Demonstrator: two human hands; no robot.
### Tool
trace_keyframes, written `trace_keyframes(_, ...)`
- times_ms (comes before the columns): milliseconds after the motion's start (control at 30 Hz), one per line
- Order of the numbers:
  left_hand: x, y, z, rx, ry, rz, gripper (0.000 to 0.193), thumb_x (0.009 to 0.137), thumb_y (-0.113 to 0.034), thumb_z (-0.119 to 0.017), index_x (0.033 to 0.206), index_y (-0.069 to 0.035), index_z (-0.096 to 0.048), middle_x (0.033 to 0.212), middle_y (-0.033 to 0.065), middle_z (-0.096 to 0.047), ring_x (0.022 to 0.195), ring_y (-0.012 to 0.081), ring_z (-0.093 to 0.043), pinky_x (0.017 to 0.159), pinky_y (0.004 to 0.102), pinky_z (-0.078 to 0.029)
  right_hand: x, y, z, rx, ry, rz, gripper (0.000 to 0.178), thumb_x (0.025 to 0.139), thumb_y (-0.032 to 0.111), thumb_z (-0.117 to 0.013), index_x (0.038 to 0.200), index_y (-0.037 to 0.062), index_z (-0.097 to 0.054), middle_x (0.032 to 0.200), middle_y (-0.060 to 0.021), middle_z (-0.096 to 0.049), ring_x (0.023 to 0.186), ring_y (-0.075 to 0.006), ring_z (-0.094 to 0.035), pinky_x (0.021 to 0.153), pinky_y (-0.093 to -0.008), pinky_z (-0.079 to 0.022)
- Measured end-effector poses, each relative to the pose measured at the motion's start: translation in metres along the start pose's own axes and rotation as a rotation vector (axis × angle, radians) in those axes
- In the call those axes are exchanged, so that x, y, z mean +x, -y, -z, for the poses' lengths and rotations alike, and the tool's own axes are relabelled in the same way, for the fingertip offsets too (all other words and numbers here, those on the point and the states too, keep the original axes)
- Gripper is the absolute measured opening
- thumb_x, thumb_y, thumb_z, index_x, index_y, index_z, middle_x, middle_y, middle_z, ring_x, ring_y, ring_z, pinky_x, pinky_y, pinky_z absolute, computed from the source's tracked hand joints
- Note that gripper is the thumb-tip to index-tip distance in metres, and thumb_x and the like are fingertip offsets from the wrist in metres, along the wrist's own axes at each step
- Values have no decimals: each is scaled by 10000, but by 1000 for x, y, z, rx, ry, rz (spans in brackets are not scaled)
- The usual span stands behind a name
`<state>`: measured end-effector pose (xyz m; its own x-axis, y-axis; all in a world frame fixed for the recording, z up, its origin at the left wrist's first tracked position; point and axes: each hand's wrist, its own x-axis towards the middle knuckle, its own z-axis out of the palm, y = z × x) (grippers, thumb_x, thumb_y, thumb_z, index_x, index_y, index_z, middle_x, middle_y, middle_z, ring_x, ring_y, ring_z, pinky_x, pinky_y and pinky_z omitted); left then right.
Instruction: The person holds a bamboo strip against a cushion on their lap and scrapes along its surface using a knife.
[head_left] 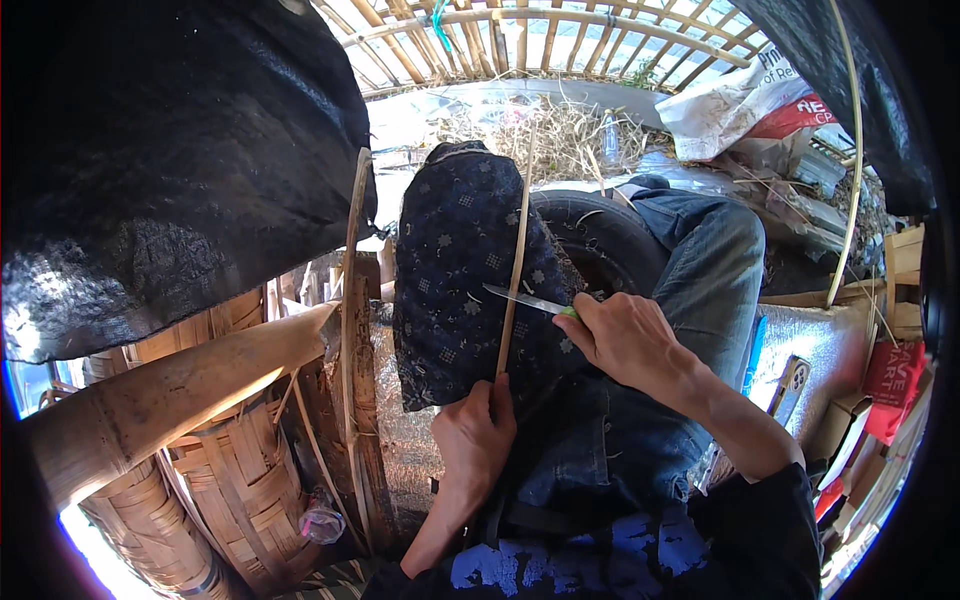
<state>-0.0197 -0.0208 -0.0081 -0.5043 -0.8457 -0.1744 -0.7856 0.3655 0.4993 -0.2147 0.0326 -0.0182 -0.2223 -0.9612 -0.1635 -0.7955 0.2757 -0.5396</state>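
Bamboo fencing (520, 40) closes off the back of this cluttered outdoor work spot, with dry straw (560, 130), an old tyre (600, 240) and woven baskets (220, 470) crowding round the seated person. A dark patterned cloth (460, 280) covers the left knee, and a thin bamboo strip (517, 250) stands nearly upright against it. The left hand (475, 430) is clenched round the strip's lower end, thumb pressed up along it. The right hand (625, 335) is closed on the green handle of a knife (525, 299), whose blade lies crosswise, touching the strip a little above the left fist.

As I judge it, the main risk is the blade slipping off the narrow strip: it sits just above the left thumb and over the thigh, so a slide downward could cut either. The long free end of the strip, unsupported above the knife, could also flex or split unevenly under pressure.
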Motion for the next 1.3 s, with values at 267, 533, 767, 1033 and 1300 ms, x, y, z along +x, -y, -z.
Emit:
trace_keyframes(267, -7, 0, -6, 56, -20, -64, 275, 843, -147, -614, 603, -36, -536, 475, 154, -520, 435, 335, -550, 405, 413, -385, 0, 0, -15, -132, 102, -32, 423, 935, 343, -470, 670, 19, -526, 497, -162, -552, 458, -318, -590, 418, -428, -466)
trace_keyframes(533, -7, 2, 9, -234, 53, 116, 349, 883, -194, -576, 586, -12, -546, 474, 127, -522, 410, 222, -541, 401, 355, -362, 25, -22, -7, 95, -153, -63, 352, 935, 280, -485, 713, 7, -506, 498, -178, -520, 460, -372, -551, 431, -461, -433)
trace_keyframes(767, 1, 28, 12, -767, 278, 469, 445, 948, -329, -483, 604, -47, -490, 476, -30, -407, 414, 46, -399, 399, 229, -268, 30, -16, -28, 314, -181, 144, 303, 934, 232, -494, 727, 11, -475, 482, -183, -477, 431, -372, -501, 416, -447, -396)
trace_keyframes(1033, -5, 29, 12, -905, 280, 556, 446, 954, -351, -473, 594, -87, -472, 476, -60, -376, 401, 18, -364, 381, 200, -237, 40, -4, -30, 142, -17, 29, 416, 940, 358, -457, 706, 18, -515, 519, -183, -526, 509, -386, -555, 480, -472, -441)
trace_keyframes(1300, -7, 27, 10, -922, 250, 565, 443, 956, -353, -471, 590, -103, -473, 472, -84, -354, 401, -5, -317, 380, 197, -194, 52, -1, -36, 161, 24, 17, 470, 943, 378, -447, 649, 16, -506, 529, -186, -543, 503, -395, -554, 472, -474, -450)
